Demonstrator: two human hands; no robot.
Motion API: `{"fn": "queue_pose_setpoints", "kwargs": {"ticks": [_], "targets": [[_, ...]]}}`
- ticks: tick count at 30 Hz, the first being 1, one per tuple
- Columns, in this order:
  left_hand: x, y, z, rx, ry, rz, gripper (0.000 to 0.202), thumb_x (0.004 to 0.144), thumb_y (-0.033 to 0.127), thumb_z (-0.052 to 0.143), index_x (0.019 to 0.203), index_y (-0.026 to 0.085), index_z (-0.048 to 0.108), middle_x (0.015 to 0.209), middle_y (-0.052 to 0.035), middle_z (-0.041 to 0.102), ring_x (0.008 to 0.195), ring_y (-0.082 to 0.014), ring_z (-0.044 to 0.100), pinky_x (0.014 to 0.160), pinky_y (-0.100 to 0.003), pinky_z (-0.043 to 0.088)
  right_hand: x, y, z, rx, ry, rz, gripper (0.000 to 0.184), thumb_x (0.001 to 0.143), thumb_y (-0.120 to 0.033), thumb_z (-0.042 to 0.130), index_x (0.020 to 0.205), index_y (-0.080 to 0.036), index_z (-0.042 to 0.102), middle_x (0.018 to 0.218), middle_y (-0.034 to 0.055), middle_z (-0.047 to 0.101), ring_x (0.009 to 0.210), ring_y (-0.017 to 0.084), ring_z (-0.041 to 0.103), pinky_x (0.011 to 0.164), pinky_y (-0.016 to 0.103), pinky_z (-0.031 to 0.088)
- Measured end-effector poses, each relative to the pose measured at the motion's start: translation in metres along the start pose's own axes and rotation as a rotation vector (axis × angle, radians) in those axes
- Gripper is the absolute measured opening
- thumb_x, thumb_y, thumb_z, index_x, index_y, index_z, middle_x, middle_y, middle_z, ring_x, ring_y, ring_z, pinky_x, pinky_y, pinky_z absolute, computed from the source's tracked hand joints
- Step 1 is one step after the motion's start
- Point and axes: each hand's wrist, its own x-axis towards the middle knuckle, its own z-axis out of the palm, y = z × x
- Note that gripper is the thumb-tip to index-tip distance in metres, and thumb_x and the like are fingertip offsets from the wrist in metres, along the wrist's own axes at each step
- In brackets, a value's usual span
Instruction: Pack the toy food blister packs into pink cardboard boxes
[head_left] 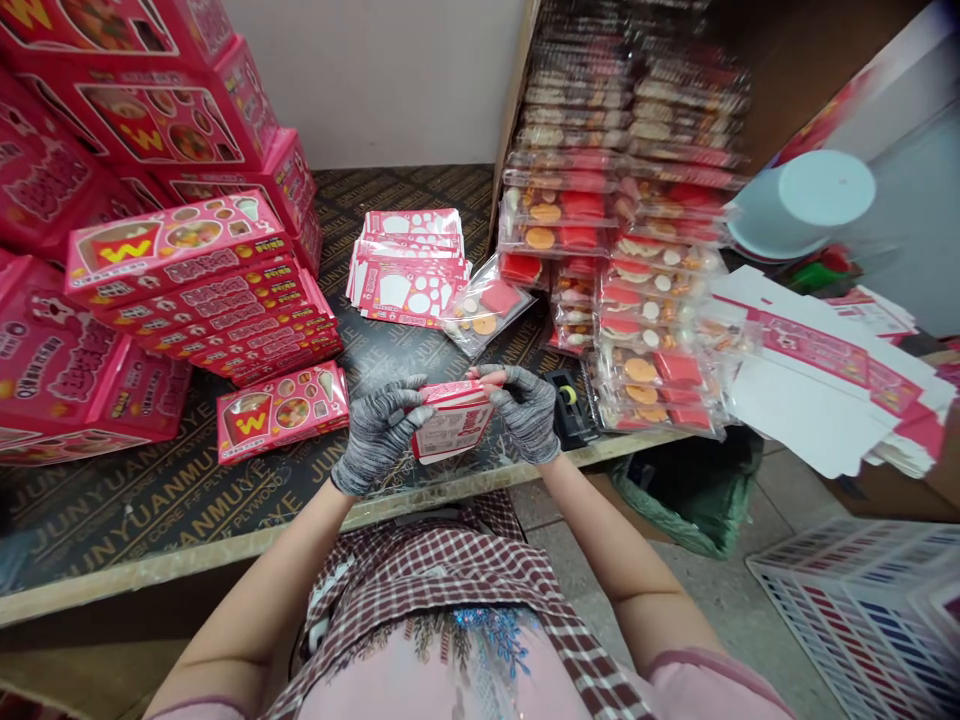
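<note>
Closest to us, over the near edge of the plywood bench (225, 530), our left hand (379, 435) and right hand (525, 412) in grey knit gloves hold a small pink-and-white carton (454, 425) up off the bench between them. The left fingers (405, 400) curl around its left side, while the right fingertips (480, 375) close on its upper edge; neither hand is open. Just right of the carton sits a black tape dispenser (568, 400), and just left lies a finished pink box (281, 410).

Farther left rises a stack of pink boxes (202, 290), and at the far middle lie flat printed card blanks (409, 265) beside a loose clear plastic tray (487, 305). To the right, tall stacks of filled clear trays (622, 230) lean unevenly, with white flattened cartons (825, 370) beyond them.

A slip in the knit gloves could drop the carton or crease its card. A bump from our right arm could topple the leaning trays.
</note>
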Motion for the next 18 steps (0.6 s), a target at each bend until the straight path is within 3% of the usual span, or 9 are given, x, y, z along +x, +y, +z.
{"fn": "queue_pose_setpoints", "kwargs": {"ticks": [3,5,7,9,12,15,18], "targets": [[0.001,-0.005,-0.009,0.235,-0.023,0.283,0.011,0.086,0.030,0.074,0.084,0.020,0.069,0.112,-0.0078,0.077,0.108,-0.0228,0.073,0.107,-0.048,0.052,-0.007,0.010,-0.004,-0.077,-0.159,-0.145,0.021,0.089,-0.039,0.068,0.098,-0.023,0.077,0.118,0.0109,0.076,0.111,0.029,0.072,0.103,0.048,0.055],[0.008,-0.007,-0.008,0.375,-0.080,0.452,0.015,0.087,0.034,0.073,0.086,0.020,0.067,0.109,-0.0074,0.077,0.106,-0.0234,0.072,0.109,-0.050,0.050,-0.009,0.012,-0.002,-0.132,-0.203,-0.230,0.021,0.091,-0.035,0.066,0.104,-0.024,0.077,0.124,0.0106,0.074,0.115,0.028,0.071,0.105,0.047,0.055],[0.015,-0.006,-0.001,0.489,-0.170,0.539,0.017,0.093,0.034,0.063,0.097,0.019,0.068,0.107,-0.0095,0.077,0.101,-0.0237,0.072,0.099,-0.045,0.055,-0.012,0.009,-0.004,-0.189,-0.195,-0.302,0.021,0.093,-0.033,0.063,0.108,-0.024,0.075,0.128,0.0095,0.072,0.121,0.027,0.068,0.110,0.046,0.052],[0.020,-0.005,0.006,0.591,-0.238,0.524,0.027,0.098,0.030,0.049,0.111,0.018,0.070,0.106,-0.0112,0.076,0.095,-0.0236,0.072,0.086,-0.039,0.057,-0.016,0.006,-0.016,-0.269,-0.136,-0.338,0.026,0.093,-0.035,0.065,0.115,-0.024,0.072,0.134,0.0087,0.069,0.128,0.027,0.063,0.114,0.045,0.048],[0.020,-0.004,0.011,0.692,-0.298,0.422,0.037,0.097,0.029,0.046,0.127,0.021,0.068,0.113,-0.0120,0.074,0.095,-0.0255,0.070,0.080,-0.036,0.055,-0.031,0.014,-0.061,-0.500,0.170,-0.201,0.032,0.094,-0.040,0.060,0.121,-0.024,0.067,0.134,0.0094,0.067,0.128,0.026,0.061,0.115,0.046,0.046],[0.016,-0.005,0.010,0.763,-0.339,0.380,0.039,0.095,0.026,0.049,0.129,0.023,0.069,0.119,-0.0126,0.072,0.099,-0.0279,0.070,0.080,-0.037,0.055,-0.054,0.040,-0.122,-0.739,0.477,0.040,0.032,0.092,-0.046,0.054,0.101,-0.021,0.070,0.110,0.0132,0.072,0.110,0.028,0.066,0.107,0.052,0.049],[0.012,-0.002,0.011,0.828,-0.314,0.469,0.040,0.094,0.018,0.049,0.127,0.025,0.071,0.115,-0.0139,0.074,0.097,-0.0307,0.071,0.075,-0.039,0.055,-0.073,0.069,-0.166,-0.813,0.432,0.207,0.025,0.079,-0.046,0.065,0.078,-0.021,0.069,0.088,0.0112,0.072,0.093,0.029,0.067,0.097,0.052,0.052]]}}
